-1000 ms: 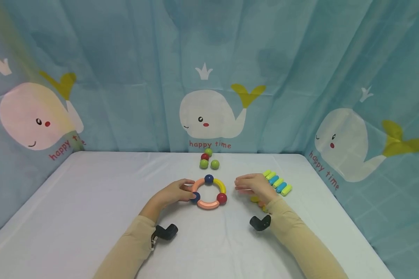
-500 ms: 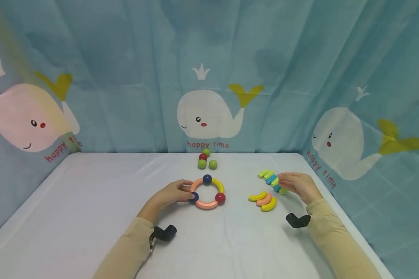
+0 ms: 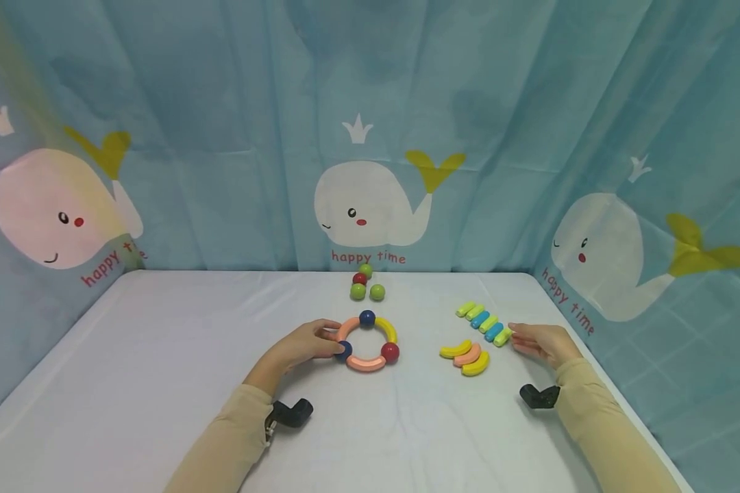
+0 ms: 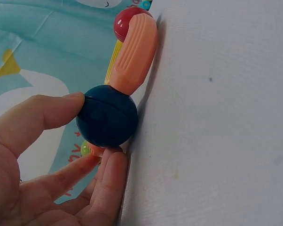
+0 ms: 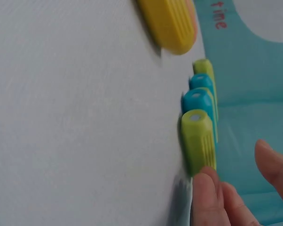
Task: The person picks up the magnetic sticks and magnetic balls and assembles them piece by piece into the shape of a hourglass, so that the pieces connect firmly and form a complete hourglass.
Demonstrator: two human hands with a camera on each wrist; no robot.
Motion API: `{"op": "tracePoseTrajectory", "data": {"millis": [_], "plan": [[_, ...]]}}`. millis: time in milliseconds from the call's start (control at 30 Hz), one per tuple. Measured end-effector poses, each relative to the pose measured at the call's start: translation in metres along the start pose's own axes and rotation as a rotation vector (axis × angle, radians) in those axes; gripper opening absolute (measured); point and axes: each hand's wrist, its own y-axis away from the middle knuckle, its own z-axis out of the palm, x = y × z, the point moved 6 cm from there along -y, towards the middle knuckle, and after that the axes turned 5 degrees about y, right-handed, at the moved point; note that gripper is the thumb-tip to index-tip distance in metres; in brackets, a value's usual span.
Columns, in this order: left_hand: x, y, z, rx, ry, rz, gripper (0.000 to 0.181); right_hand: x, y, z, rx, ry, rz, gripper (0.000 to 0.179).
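Observation:
On the white table lies a ring [image 3: 366, 364] made of curved pink and yellow pieces joined by two dark blue balls and a red ball. My left hand [image 3: 308, 341] pinches the ring's near-left blue ball [image 4: 107, 116] between thumb and fingers. At the right, several short green and blue sticks lie in a slanting row. My right hand [image 3: 544, 342] is at the near end of that row. Its fingertips touch or nearly touch the last green stick [image 5: 198, 141], while the thumb stands well apart from it.
Two yellow curved pieces [image 3: 475, 364] and a pink one [image 3: 467, 355] lie between the ring and my right hand. Green balls [image 3: 377, 292] and a red ball [image 3: 360, 279] sit at the back edge. A blue whale-print curtain [image 3: 253, 171] surrounds the table.
My right hand has moved right, from over the curved pieces across the sticks to the row's near end, uncovering both groups. The left hand keeps its hold on the ring.

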Motion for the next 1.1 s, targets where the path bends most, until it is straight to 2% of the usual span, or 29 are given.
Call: {"op": "tracePoseTrajectory", "data": {"millis": [167, 300, 367, 567, 667, 900, 1100], "plan": [[0.003, 0.001, 0.001, -0.005, 0.005, 0.009, 0.062, 0.006, -0.004, -0.002, -0.038, -0.100, 0.033, 0.048], [0.004, 0.001, 0.002, -0.012, 0.000, 0.020, 0.062, 0.008, -0.008, -0.004, -0.029, -0.117, 0.054, 0.031], [0.004, 0.001, 0.002, -0.009, 0.008, 0.013, 0.061, 0.009, -0.009, -0.004, -0.019, -0.104, 0.055, 0.032], [0.002, 0.001, 0.003, -0.018, -0.001, 0.018, 0.062, 0.007, -0.014, -0.003, 0.045, -0.010, 0.085, 0.057], [0.002, 0.001, 0.003, -0.016, -0.011, 0.020, 0.062, 0.006, -0.015, -0.001, 0.083, 0.035, 0.110, 0.062], [0.003, 0.002, 0.003, -0.013, -0.002, 0.018, 0.062, 0.003, -0.019, 0.003, 0.128, 0.072, 0.109, 0.058], [0.001, 0.002, 0.002, 0.000, -0.004, 0.007, 0.063, -0.001, -0.020, 0.004, 0.135, 0.094, 0.121, 0.045]]}}
